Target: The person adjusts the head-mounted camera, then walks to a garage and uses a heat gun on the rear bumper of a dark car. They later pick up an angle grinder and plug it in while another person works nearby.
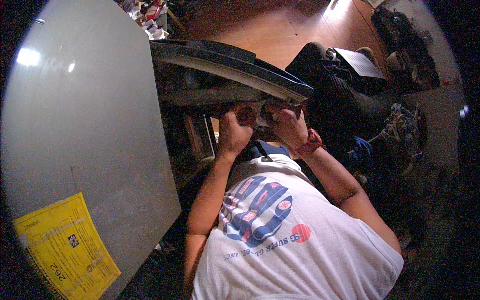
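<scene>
Gripping dark panel (235, 67) underside, both hands: left hand (234, 131), right hand (287, 125)

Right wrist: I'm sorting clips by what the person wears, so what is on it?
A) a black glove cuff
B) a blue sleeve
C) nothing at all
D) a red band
D: a red band circles the wrist just below the right hand, which is raised beside the left hand under the edge of the dark curved panel.
</scene>
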Demonstrator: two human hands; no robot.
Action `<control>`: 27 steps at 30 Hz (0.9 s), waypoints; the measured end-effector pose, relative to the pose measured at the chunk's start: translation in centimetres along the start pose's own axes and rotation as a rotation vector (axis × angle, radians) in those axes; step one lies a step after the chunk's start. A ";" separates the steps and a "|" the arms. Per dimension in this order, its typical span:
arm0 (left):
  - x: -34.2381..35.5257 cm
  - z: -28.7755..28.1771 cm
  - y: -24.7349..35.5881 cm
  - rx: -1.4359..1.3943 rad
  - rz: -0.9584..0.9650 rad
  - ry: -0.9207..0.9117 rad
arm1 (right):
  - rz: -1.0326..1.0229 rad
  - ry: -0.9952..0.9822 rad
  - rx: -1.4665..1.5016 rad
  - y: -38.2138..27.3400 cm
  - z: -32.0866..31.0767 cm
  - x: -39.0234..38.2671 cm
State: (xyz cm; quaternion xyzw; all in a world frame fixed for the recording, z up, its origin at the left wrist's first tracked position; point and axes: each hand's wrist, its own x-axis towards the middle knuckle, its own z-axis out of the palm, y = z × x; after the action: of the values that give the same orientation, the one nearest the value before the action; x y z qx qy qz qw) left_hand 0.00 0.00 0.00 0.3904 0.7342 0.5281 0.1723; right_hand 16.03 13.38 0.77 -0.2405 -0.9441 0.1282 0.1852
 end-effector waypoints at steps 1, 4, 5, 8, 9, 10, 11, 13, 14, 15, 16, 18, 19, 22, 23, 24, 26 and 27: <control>-0.1 -0.2 0.6 -0.001 -0.007 -0.003 | 0.030 -0.039 0.003 -0.2 -0.5 -0.2; -1.0 -0.1 2.2 -0.015 -0.020 -0.021 | 0.152 0.000 0.389 -0.8 -1.5 -0.7; -1.0 -0.1 2.4 -0.037 -0.015 -0.045 | 0.175 0.009 0.414 -1.1 -1.7 -0.6; -0.1 -0.8 2.4 -0.114 0.006 -0.150 | -0.091 0.072 -0.046 -1.7 -1.7 0.7; 0.3 -1.3 2.3 -0.096 0.021 -0.144 | -0.021 0.054 0.053 -2.1 -1.1 1.5; 0.3 -1.5 2.3 -0.083 0.032 -0.139 | 0.049 0.030 0.150 -2.5 -0.5 2.2; 0.3 -1.6 2.4 -0.074 0.040 -0.135 | 0.114 -0.016 0.199 -2.5 -0.3 2.5; 0.1 -1.3 2.6 -0.056 0.020 -0.072 | 0.003 0.048 0.055 -2.5 0.0 3.1; 0.1 -1.2 2.5 -0.068 0.027 -0.037 | -0.039 0.049 -0.044 -2.4 0.1 3.2; 0.0 -1.1 2.3 -0.030 0.013 -0.034 | -0.050 0.063 -0.031 -2.3 0.1 3.1; 0.1 -1.1 2.0 -0.010 0.020 -0.029 | -0.044 0.059 -0.021 -2.2 0.0 2.8; 0.2 -0.9 1.5 -0.014 0.038 -0.033 | -0.059 0.066 0.028 -2.0 -0.5 2.1; 0.3 -0.6 1.3 -0.037 0.048 -0.047 | -0.075 0.077 0.067 -1.7 -1.0 1.6; -0.3 -0.1 1.1 -0.062 0.061 0.001 | -0.125 0.132 0.011 -1.4 -1.6 1.4; -0.5 -0.1 1.2 -0.079 0.075 0.027 | -0.137 0.146 -0.041 -1.3 -1.7 1.3; -0.7 0.0 1.3 -0.064 0.064 0.029 | -0.105 0.124 0.032 -1.4 -1.8 1.2; -0.7 -0.1 1.7 -0.086 0.067 0.024 | -0.030 0.064 0.170 -1.7 -1.6 1.1; -0.6 -0.2 1.9 -0.084 0.075 -0.007 | -0.017 0.062 0.142 -1.7 -1.5 1.2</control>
State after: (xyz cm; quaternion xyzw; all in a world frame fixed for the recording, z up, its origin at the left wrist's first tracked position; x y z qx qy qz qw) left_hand 1.01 -0.33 1.75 0.4117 0.6956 0.5633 0.1712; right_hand 14.95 12.76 3.00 -0.2224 -0.9284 0.1859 0.2323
